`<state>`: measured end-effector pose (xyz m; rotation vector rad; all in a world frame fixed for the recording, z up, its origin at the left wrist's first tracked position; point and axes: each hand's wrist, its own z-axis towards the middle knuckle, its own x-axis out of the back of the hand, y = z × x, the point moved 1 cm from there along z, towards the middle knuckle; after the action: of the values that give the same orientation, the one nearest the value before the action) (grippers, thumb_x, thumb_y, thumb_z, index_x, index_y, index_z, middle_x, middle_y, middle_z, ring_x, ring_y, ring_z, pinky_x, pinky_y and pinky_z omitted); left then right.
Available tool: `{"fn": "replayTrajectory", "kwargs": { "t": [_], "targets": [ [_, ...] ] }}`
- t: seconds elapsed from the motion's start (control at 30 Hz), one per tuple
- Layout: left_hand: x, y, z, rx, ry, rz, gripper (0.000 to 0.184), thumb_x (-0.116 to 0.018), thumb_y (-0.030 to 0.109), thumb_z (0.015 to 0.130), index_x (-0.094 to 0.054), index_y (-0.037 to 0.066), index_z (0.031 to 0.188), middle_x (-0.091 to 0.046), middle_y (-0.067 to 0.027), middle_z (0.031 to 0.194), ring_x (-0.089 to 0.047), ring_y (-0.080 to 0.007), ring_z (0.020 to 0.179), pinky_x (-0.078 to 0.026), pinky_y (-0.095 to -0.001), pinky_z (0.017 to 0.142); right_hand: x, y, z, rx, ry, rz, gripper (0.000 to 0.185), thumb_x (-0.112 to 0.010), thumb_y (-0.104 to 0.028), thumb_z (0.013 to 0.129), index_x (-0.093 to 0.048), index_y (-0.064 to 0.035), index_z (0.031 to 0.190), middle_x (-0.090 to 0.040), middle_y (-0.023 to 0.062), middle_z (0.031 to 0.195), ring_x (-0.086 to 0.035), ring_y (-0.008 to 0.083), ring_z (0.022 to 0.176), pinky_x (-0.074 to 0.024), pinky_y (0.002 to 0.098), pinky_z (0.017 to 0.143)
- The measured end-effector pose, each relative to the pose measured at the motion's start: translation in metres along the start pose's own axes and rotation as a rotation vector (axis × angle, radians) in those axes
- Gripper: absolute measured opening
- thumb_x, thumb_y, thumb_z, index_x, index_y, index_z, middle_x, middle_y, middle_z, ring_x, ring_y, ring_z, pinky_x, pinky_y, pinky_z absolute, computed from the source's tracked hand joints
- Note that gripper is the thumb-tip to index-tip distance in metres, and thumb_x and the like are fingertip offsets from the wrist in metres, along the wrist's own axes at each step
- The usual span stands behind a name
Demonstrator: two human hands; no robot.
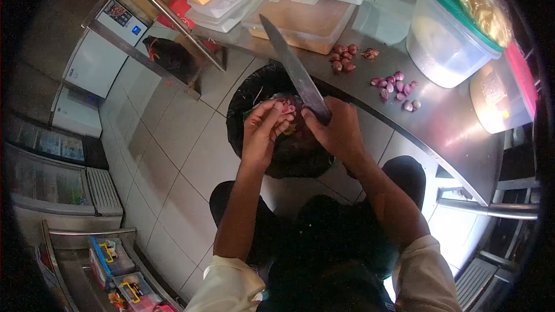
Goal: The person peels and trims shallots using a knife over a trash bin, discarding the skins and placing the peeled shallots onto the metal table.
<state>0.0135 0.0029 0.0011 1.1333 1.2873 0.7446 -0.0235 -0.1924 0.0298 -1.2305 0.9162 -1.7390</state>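
My left hand is closed, its fingertips pinching a pinkish shallot. In my right hand is a large knife, gripped at the handle, with the blade pointing up and away to the left. Both hands are above a bin lined with a black bag, which holds scraps that are hard to make out. On the steel table to the right lie a cluster of peeled purple shallots and a small pile of unpeeled brown-red shallots.
The steel table curves along the right, its edge close to my right forearm. Lidded plastic boxes stand at its far end. A green-lidded tub and a pink-lidded container stand at right. A metal rail crosses upper left.
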Motion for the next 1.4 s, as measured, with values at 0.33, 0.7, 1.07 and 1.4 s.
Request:
{"fn": "replayTrajectory", "kwargs": {
  "t": [0.33,0.7,1.07,1.4],
  "targets": [
    [-0.006,-0.002,-0.003,0.010,-0.087,0.005,0.023,-0.066,0.016,0.102,-0.065,0.006,0.123,-0.071,-0.0034,0.109,-0.068,-0.0125,0.098,-0.055,-0.0280,0.087,-0.004,-0.003,0.000,0.110,0.060,0.030,0.033,-0.080,-0.027,0.084,-0.066,0.0032,0.086,-0.066,0.0208,0.075,-0.067,0.0383,0.068,-0.0496,0.0428,0.064],
    [-0.015,0.010,-0.005,0.053,-0.011,-0.161,0.030,-0.071,0.006,0.096,-0.066,0.000,0.124,-0.071,-0.0076,0.110,-0.069,-0.0128,0.091,-0.056,-0.0245,0.078,-0.004,0.008,0.000,0.118,0.103,0.027,0.028,-0.077,-0.017,0.084,-0.069,0.0051,0.100,-0.070,0.0225,0.081,-0.070,0.0395,0.074,-0.0552,0.0443,0.072],
    [-0.003,-0.006,-0.001,0.022,-0.040,-0.018,0.021,-0.064,0.023,0.103,-0.069,0.006,0.113,-0.070,-0.0022,0.093,-0.064,-0.0097,0.081,-0.051,-0.0250,0.076,-0.002,-0.007,0.001,0.232,0.025,-0.036,0.032,-0.081,-0.017,0.078,-0.069,0.0024,0.099,-0.067,0.0210,0.092,-0.068,0.0413,0.083,-0.0540,0.0443,0.074],
    [-0.009,0.007,-0.005,-0.111,-0.149,0.298,0.023,-0.066,0.022,0.102,-0.071,0.004,0.116,-0.068,0.0004,0.099,-0.061,-0.0083,0.085,-0.050,-0.0251,0.079,-0.002,-0.003,0.001,0.139,-0.005,-0.047,0.028,-0.079,-0.019,0.084,-0.067,0.0050,0.092,-0.068,0.0225,0.085,-0.069,0.0391,0.074,-0.0530,0.0433,0.068]
  ]
}}
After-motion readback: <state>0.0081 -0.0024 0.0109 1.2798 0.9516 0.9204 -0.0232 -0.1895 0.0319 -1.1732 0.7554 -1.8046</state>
